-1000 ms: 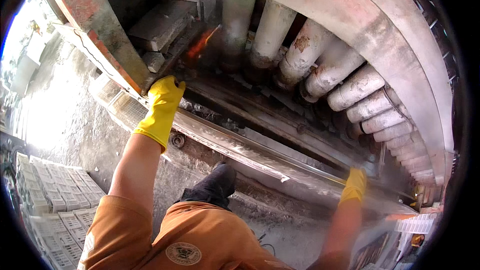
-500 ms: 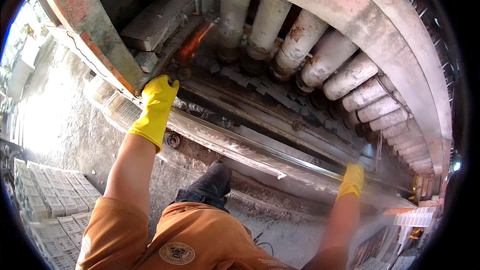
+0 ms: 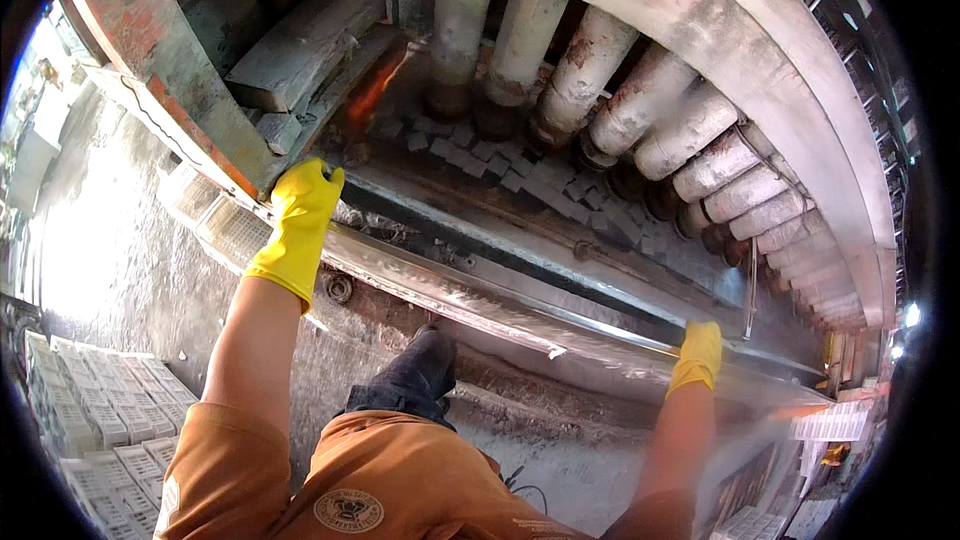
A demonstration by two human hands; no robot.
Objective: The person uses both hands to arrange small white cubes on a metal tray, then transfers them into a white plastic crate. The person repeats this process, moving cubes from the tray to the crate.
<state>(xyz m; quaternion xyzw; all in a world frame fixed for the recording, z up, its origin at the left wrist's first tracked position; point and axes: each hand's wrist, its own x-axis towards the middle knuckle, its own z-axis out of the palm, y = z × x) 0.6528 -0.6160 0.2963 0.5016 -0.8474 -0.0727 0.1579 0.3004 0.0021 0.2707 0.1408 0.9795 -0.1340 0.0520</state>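
Observation:
Both hands wear yellow rubber gloves and are spread wide apart. My left hand [image 3: 305,205] is closed around the left end of a long, dark, straight metal bar [image 3: 500,250], beside the machine's upright frame. The right hand [image 3: 698,352] has its fingers curled over the bar's far right end; its fingertips are partly hidden. In front of the bar, nearer to me, runs a wet, shiny metal ledge [image 3: 455,292]. Behind it lie many small grey square pieces [image 3: 545,175], below a row of thick, worn, pale cylinders [image 3: 585,60].
A heavy curved beam [image 3: 720,5] arches over the cylinders. The orange-edged frame post [image 3: 160,50] stands at the left, near a grey metal block [image 3: 300,50]. White plastic crates [image 3: 110,395] are stacked at lower left, on wet concrete [image 3: 110,230]. A perforated white basket [image 3: 235,225] sits below the ledge.
The bar's upper face now catches more light, and more of the grey square pieces show behind it. Both hands keep their hold. The whole view has shifted slightly.

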